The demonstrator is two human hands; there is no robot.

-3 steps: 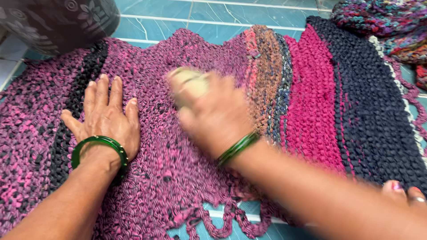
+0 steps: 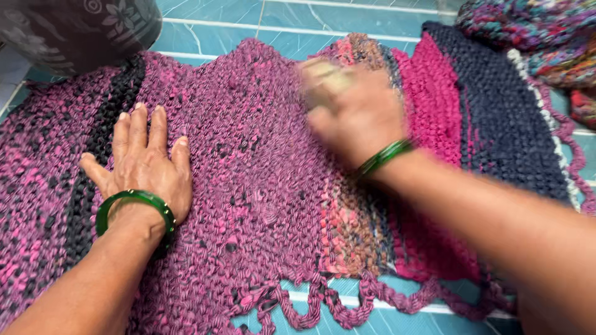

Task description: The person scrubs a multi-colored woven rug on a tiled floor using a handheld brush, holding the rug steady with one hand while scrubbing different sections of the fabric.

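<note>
The floor [image 2: 298,25] is made of shiny blue-green tiles with pale lines between them. Bright light falls on it from above.

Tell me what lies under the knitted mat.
Teal floor tiles show past the mat edges. The left hand presses flat on top; the floor beneath the mat is covered.

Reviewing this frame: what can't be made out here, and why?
- Head view: the pale object under the right hand is smeared by motion blur; its kind and the grip are unclear.
- Head view: the dark patterned item at top left is cut off by the frame edge.
- Head view: the multicoloured knit at top right runs out of frame.
- The left hand covers part of the woven rug.
</note>
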